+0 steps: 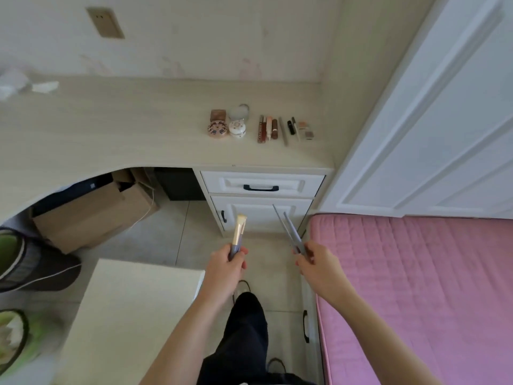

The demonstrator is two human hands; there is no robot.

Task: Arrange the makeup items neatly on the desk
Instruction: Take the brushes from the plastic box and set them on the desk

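My left hand [226,263] grips a makeup brush [239,232] with a gold ferrule and pale bristles, held upright in front of the drawers. My right hand [313,261] pinches two thin grey pencil-like sticks [288,229] that point up and to the left. On the pale wooden desk [138,129], near its right end, makeup lies in a row: a brown box [218,115], a clear round jar [238,112], a patterned compact [218,129], a white round pot [237,129], several tubes and pencils [270,129], and small palettes [306,130].
White drawers [262,187] with dark handles stand under the desk's right end. A pink mattress [416,287] fills the right side, and a white door [430,120] stands behind it. A cardboard box [91,215] sits under the desk. White papers [27,86] lie at far left. A pale box top [133,315] is beside my left arm.
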